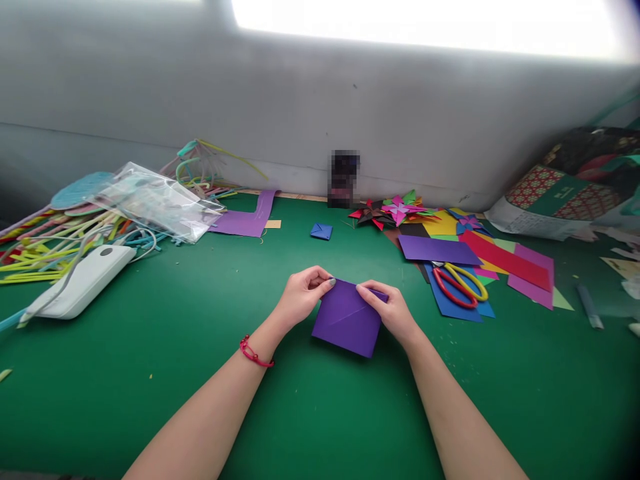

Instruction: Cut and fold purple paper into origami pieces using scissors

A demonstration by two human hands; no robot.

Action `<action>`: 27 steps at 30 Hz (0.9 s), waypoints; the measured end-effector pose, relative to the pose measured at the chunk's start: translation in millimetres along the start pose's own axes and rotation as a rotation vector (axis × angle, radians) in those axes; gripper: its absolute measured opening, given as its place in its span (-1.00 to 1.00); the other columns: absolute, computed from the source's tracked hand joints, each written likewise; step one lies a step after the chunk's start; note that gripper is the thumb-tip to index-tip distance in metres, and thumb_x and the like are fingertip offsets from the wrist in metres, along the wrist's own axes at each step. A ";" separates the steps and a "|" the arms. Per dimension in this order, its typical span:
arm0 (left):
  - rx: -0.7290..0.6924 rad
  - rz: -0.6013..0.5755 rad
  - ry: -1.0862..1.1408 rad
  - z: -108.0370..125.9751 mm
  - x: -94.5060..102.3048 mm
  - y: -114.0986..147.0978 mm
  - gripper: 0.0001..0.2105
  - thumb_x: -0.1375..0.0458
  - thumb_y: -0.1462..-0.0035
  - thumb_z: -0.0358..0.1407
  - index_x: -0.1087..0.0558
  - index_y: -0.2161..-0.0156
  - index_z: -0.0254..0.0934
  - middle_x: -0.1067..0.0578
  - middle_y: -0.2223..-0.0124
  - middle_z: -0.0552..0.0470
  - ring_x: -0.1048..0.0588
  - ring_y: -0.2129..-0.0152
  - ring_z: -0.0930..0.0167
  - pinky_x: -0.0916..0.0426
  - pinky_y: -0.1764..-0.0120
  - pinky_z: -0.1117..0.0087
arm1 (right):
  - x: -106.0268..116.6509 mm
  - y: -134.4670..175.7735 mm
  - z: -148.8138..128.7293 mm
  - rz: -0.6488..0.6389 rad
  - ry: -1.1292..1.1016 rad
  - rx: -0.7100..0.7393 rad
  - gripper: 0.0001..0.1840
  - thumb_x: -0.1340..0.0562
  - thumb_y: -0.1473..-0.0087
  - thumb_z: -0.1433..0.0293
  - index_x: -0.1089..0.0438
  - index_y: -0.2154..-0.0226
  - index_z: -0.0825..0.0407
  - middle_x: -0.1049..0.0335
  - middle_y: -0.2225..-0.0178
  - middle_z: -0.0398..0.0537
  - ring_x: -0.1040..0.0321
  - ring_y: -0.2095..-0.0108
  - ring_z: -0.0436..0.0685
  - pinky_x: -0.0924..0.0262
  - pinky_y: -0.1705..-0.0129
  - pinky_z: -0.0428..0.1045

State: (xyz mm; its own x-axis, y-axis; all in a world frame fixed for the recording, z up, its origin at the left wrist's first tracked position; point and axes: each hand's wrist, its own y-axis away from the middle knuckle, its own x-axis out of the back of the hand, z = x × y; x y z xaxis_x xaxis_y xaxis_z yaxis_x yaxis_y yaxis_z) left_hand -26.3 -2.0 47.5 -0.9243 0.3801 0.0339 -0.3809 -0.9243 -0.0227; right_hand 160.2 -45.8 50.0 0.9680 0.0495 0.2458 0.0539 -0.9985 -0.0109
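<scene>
Strongest light at top: a broad white glare patch (430, 27), burnt out to blank. Grey wall (280, 93) pale beneath it, dimming toward the left edge. Clear plastic sleeve (155, 203) catches bright, streaky reflections. Green tabletop (280, 413) evenly lit mid-frame, darker toward the lower right corner. Shadows soft. Purple paper (345, 323) and both hands (303, 297) (393, 310) reasonably crisp. Patterned bag (535, 193) at right smeared and stretched by the wide lens. Upper right corner falls to dark blue. Pixelated block (343, 179) at the wall's foot, detail unreadable.

White device (83, 283) near clear bag (167, 203)
</scene>
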 end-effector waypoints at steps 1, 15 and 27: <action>0.002 0.002 -0.007 0.4 0.4 0.0 -0.79 -0.15 0.03 -0.18 -0.35 0.40 -0.32 -0.42 0.48 0.06 -0.38 0.53 0.48 -0.27 0.44 0.47 | 1.2 -0.4 -0.2 0.007 0.012 0.008 -0.73 -0.16 0.01 0.18 -0.39 0.46 0.06 -0.32 0.45 -0.10 -0.21 0.42 0.06 -0.08 0.43 -0.09; 0.055 -0.295 -0.176 3.9 -4.6 8.0 -0.86 -0.11 0.02 -0.26 -0.39 0.43 -0.33 -0.39 0.53 0.09 -0.32 0.58 0.51 -0.18 0.52 0.52 | 12.2 3.0 -1.4 -0.421 -0.024 -0.153 -0.67 -0.16 0.03 0.14 -0.38 0.36 0.07 -0.11 0.65 -0.26 0.01 0.65 -0.09 0.10 0.63 -0.14; 0.082 -0.316 -0.115 5.5 -3.7 7.6 -0.84 -0.13 0.05 -0.24 -0.38 0.44 -0.33 -0.33 0.57 0.12 -0.28 0.61 0.53 -0.14 0.55 0.53 | 5.4 5.6 -5.0 -0.415 -0.096 -0.087 -0.69 -0.14 0.02 0.14 -0.30 0.43 0.06 -0.05 0.64 -0.26 0.07 0.62 -0.08 0.18 0.60 -0.13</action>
State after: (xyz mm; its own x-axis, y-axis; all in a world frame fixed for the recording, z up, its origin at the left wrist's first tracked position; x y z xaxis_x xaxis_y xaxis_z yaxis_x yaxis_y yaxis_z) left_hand -25.6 -10.6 52.7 -0.7508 0.6458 0.1387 -0.6402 -0.7632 0.0874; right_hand 164.5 -51.2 56.1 0.8876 0.4446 0.1205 0.4260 -0.8917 0.1529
